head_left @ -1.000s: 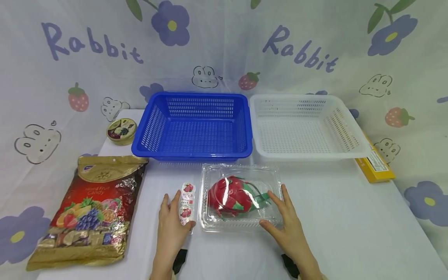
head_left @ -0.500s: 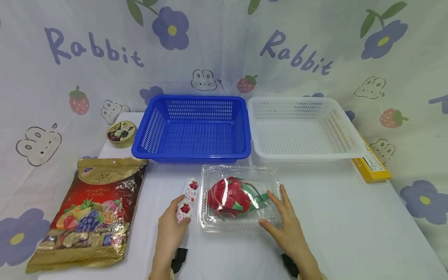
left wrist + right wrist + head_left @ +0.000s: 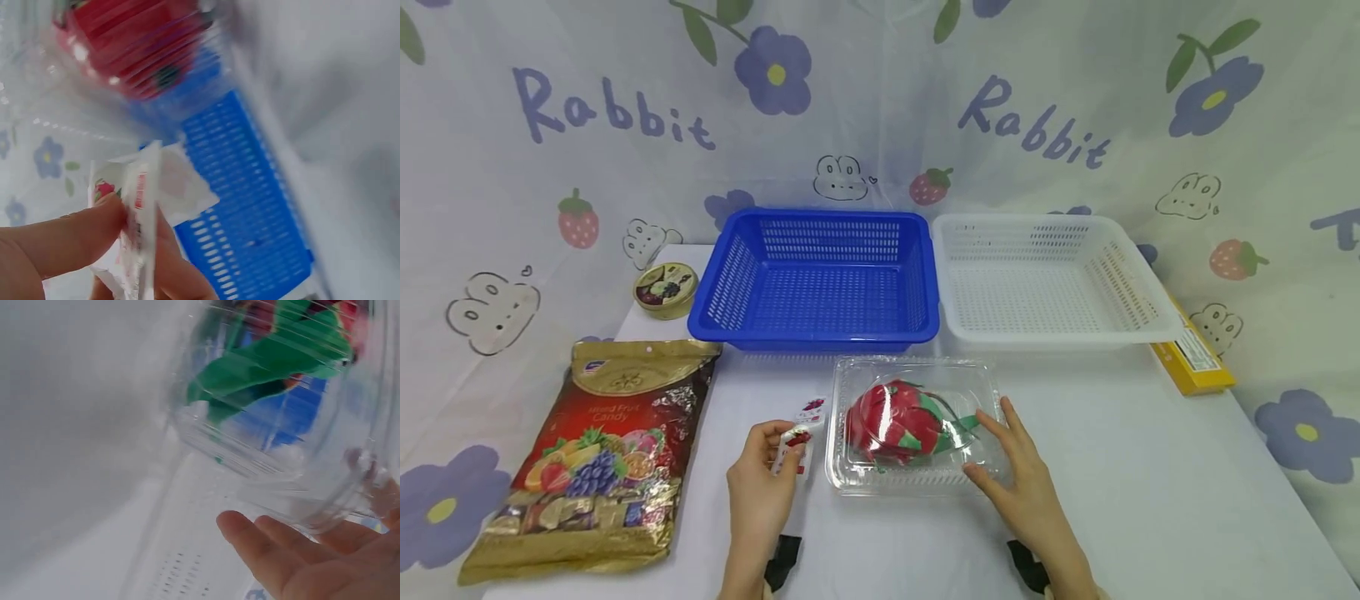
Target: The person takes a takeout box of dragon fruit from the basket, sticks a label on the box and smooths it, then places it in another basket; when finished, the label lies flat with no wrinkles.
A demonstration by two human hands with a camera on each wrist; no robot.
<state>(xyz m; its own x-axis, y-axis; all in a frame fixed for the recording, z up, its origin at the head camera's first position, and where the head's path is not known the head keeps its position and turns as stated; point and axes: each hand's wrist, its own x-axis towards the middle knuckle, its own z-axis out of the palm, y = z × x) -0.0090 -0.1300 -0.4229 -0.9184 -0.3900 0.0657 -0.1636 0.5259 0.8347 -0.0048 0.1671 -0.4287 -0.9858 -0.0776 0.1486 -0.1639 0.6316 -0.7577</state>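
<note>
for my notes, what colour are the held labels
White labels with mostly red print, best in left wrist view.

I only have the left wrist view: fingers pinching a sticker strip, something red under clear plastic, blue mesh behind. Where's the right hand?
Observer: The head view shows the right hand at the right side of the clear box.
Operator: Good. What stands to the right of the blue basket?
Observer: A white basket, right beside it.
Operator: And what lies to the left of the left hand?
Observer: A large bag of mixed fruit candy, printed side up.
</note>
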